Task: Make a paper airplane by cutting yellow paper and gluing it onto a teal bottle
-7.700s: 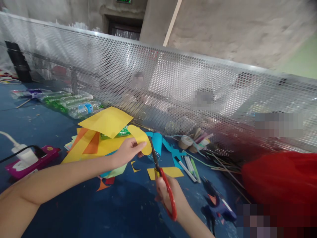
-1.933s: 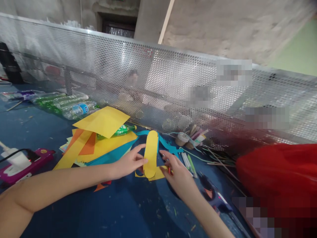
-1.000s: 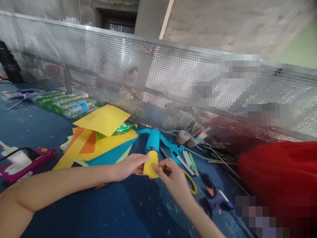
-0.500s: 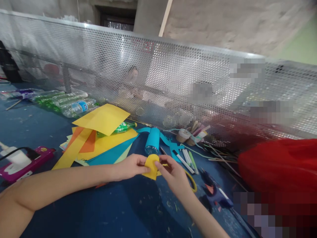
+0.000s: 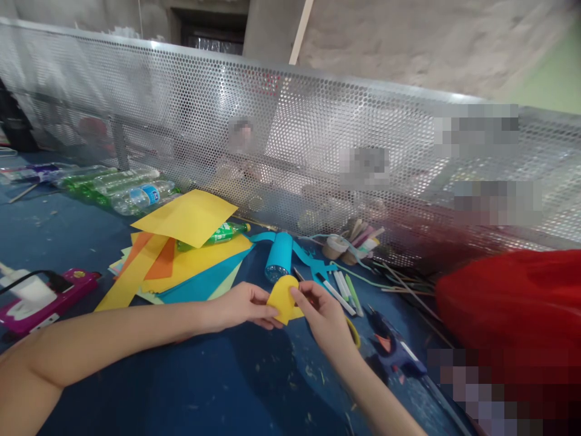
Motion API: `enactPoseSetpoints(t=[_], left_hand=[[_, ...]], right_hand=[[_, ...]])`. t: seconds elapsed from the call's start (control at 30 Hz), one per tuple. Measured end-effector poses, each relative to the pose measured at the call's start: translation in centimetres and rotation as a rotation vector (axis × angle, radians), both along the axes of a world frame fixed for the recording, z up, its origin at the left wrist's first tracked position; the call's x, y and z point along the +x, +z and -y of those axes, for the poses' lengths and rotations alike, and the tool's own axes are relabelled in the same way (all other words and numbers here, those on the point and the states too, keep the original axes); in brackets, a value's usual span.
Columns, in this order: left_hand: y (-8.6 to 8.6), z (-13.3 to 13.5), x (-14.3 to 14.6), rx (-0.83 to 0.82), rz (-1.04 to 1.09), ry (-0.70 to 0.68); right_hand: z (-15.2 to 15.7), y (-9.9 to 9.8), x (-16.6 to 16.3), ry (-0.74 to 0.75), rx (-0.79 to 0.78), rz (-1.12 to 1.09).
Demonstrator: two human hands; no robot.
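Observation:
A small yellow paper piece [image 5: 283, 300] with a rounded top is held up between both hands. My left hand [image 5: 247, 306] pinches its left edge between thumb and fingers. On the other side, my right hand [image 5: 321, 310] grips its upper right edge, thumb in front. Just beyond the paper lies a bottle wrapped in blue paper [image 5: 278, 253], with curled blue strips at its sides. Partly hidden behind my right hand is a yellow ring-shaped handle [image 5: 354, 332]. A blue glue gun [image 5: 397, 351] rests to the right of that hand.
Coloured paper sheets [image 5: 190, 217] are piled at left with a green bottle among them. Several plastic bottles [image 5: 113, 188] lie behind. Markers [image 5: 345, 290] sit near the blue strips. A purple power strip [image 5: 59, 303] is at far left. A perforated metal screen [image 5: 290, 139] borders the table; red cloth [image 5: 508, 303] is at right.
The yellow paper piece has tilted to the right, its rounded top shifting toward my right hand. Both hands keep their hold on it. The surrounding things stay where they were.

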State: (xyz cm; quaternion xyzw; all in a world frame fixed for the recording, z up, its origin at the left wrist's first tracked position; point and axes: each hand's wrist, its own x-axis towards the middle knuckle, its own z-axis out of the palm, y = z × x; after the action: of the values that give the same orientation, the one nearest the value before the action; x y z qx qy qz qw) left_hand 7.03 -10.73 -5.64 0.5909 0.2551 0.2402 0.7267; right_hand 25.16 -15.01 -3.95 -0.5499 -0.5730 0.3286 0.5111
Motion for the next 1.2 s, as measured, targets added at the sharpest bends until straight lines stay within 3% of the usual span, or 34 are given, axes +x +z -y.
enactPoseSetpoints(t=[0.27, 0.47, 0.63, 1.2], left_hand=[[-0.2, -0.2, 0.0, -0.004, -0.050, 0.031], [-0.7, -0.5, 0.1, 0.043, 0.027, 0.104], [-0.4, -0.3, 0.2, 0.068, 0.045, 0.169], [-1.4, -0.6, 0.3, -0.011, 0.100, 0.110]], right_hand=[[-0.3, -0.5, -0.5, -0.030, -0.037, -0.088], [-0.3, -1.4, -0.6, 0.210, -0.201, -0.106], [0.0, -2.3, -0.8, 0.197, -0.160, 0.037], [-0.1, -3.9, -1.1, 0.127, -0.059, -0.049]])
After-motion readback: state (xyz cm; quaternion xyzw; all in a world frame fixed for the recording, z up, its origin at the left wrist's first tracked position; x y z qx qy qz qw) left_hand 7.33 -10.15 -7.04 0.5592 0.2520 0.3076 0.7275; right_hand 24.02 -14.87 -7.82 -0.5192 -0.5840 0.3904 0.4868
